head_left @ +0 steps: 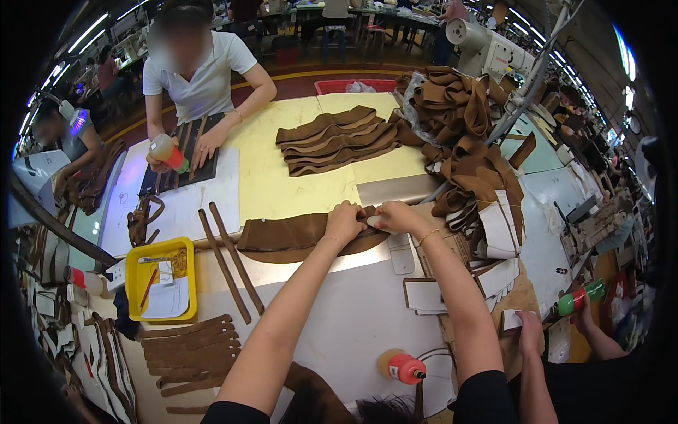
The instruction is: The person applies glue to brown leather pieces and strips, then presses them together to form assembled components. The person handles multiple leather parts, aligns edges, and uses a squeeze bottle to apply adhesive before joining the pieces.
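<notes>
A long brown leather piece (282, 237) with a curved lower edge lies across the table in front of me. My left hand (344, 223) has its fingers closed on the upper edge of this leather. Close beside it, my right hand (397, 218) pinches a small white piece (375, 222) against the leather; its exact kind is too small to make out. Two narrow brown strips (229, 261) lie left of the leather. Nearer to me, a bottle with a red cap (406, 369) stands between my forearms.
A yellow tray (189, 283) holds paper and a pen. Brown leather pieces (339, 141) lie farther off, beside a large heap (452, 106). Across the table, a person (201, 78) holds a glue bottle (166, 150). At right, another person's hands hold a green-and-red bottle (579, 297) and white piece.
</notes>
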Demonstrator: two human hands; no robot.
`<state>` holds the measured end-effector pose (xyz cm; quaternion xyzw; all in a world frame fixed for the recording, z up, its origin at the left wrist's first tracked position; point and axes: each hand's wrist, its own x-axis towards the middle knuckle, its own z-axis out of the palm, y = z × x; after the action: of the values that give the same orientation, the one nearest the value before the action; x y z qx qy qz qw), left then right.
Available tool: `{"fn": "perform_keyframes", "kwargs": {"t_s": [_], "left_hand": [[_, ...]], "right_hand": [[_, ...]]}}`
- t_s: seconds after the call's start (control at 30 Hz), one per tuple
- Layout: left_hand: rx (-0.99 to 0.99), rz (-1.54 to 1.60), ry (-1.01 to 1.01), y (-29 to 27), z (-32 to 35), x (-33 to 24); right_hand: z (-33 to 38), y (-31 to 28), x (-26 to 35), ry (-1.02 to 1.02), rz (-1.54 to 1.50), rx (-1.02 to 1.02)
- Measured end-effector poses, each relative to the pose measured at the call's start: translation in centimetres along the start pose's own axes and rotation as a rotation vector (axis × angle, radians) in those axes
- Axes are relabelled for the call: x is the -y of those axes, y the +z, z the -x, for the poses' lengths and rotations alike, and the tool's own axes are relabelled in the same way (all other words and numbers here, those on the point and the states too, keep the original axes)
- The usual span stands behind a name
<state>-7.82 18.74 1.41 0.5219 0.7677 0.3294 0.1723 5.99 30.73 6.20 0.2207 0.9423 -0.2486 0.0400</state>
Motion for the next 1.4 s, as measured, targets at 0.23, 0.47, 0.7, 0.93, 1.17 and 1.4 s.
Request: {"fn": "perform_keyframes", "kwargs": {"t_s": [0.23, 0.47, 0.7, 0.93, 1.17, 1.4], "left_hand": [[0.006, -0.018, -0.042, 0.1, -0.1, 0.2], [0.036, -0.034, -0.054, 0.2, -0.3, 0.3], [0.104, -0.091, -0.092, 0.5, -0.2, -0.1], [0.147, -0.086, -0.096, 0.3, -0.3, 0.3], [0.164, -0.079, -0.078, 0.4, -0.6, -0.3], [0.157, -0.088, -0.106, 0.2, -0.3, 0.4]], "right_hand": [[-0.6, 0.4, -0.6, -0.087, 0.079, 0.005], [-0.2, 2.0, -0.5, -0.212, 0.223, -0.129], [1.4, 2.0, -1.2, -0.104, -0.103, -0.223], [1.1, 0.5, -0.5, -0.026, -0.111, -0.123], [0.9, 0.1, -0.5, -0.008, -0.130, -0.077], [-0.3, 1.8, -0.1, -0.209, 0.071, -0.154]]}}
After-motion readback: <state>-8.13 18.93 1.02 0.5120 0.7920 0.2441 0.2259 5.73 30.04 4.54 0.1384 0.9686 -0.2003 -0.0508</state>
